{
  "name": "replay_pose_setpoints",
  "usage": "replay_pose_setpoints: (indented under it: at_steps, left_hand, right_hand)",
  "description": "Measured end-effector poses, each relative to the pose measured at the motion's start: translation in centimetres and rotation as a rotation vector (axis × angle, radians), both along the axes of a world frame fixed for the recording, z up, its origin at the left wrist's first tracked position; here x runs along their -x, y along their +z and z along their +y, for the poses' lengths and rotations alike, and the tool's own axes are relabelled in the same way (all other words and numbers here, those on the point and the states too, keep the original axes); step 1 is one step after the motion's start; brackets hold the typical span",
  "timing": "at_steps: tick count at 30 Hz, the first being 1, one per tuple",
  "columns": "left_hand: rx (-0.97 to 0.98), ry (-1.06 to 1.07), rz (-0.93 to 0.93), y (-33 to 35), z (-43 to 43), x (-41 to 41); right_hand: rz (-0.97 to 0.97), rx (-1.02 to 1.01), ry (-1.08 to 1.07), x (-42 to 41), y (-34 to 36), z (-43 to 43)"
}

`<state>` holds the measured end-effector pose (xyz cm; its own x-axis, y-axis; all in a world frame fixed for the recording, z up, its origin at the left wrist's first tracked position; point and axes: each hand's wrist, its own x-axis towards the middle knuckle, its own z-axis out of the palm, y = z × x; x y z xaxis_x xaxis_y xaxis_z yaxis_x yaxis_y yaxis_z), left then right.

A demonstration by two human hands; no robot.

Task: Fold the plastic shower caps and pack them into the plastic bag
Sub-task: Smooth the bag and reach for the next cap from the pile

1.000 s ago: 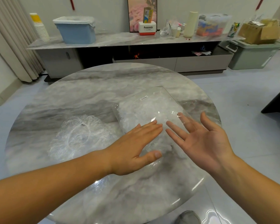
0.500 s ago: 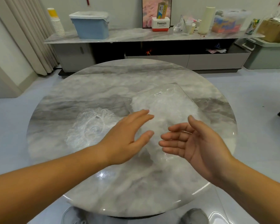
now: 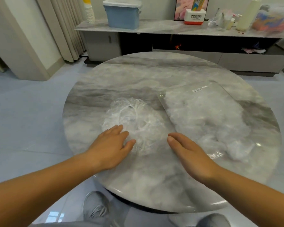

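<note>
I barely make out the clear shower cap (image 3: pixel 134 122) mid-frame; the plastic bag (image 3: pixel 203 115) beside it holds a crumpled white mass. My left hand (image 3: pixel 110 149) and right hand (image 3: pixel 188 154) keep fingers straight, empty.

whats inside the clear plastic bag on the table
Through the clear plastic bag a white crumpled mass of thin film shows, probably packed shower caps. A small label sits near its far edge. How many caps it holds cannot be told; the layers blur together.
</note>
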<state>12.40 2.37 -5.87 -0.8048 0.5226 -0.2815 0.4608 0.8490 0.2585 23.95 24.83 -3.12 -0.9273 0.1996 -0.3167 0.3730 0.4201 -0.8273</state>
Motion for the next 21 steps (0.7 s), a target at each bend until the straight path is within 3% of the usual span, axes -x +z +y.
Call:
replay_pose_setpoints:
  at_steps: [6, 11, 15, 21]
  left_hand:
    - [-0.192, 0.030, 0.085, 0.9, 0.5, 1.9]
    - [-0.245, -0.088, 0.054, 1.0, 0.8, 1.8]
    - [-0.172, -0.099, 0.033, 0.8, 1.3, 1.7]
    - [-0.298, -0.056, 0.143, 1.2, 1.3, 1.5]
  right_hand:
    - [0.075, -0.101, -0.064, 1.0, -1.1, 2.1]
    - [0.109, -0.169, -0.075, 1.2, -1.9, 3.2]
    - [0.135, -0.151, 0.024, 0.5, -2.4, 2.2]
    - [0.056, -0.100, 0.302, 1.6, -2.1, -0.4]
